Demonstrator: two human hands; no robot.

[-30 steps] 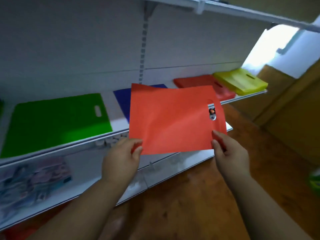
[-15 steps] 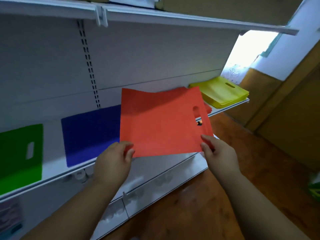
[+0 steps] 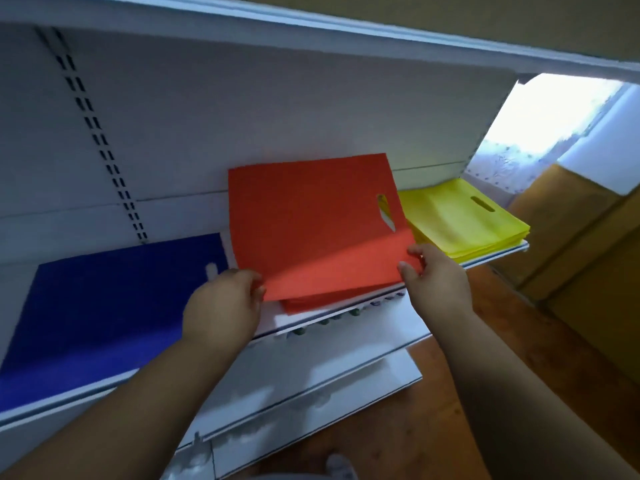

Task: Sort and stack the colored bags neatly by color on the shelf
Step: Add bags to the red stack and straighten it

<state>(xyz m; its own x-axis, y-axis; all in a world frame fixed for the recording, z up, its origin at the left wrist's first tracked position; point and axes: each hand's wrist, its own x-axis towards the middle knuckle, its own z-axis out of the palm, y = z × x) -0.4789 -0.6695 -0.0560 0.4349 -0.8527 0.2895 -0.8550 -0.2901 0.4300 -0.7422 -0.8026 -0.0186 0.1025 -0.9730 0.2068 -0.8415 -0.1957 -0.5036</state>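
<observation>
Head view shows the left hand and right hand each pinching a near corner of the red bag, tilted over the red stack toward 12 o'clock, long side left-to-right, both hands equally near.

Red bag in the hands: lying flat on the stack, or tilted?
Tilted. The red bag has its far edge raised against the back panel; its near edge, pinched by both hands, meets the red stack.

White backboard, wooden floor, bright window
</observation>
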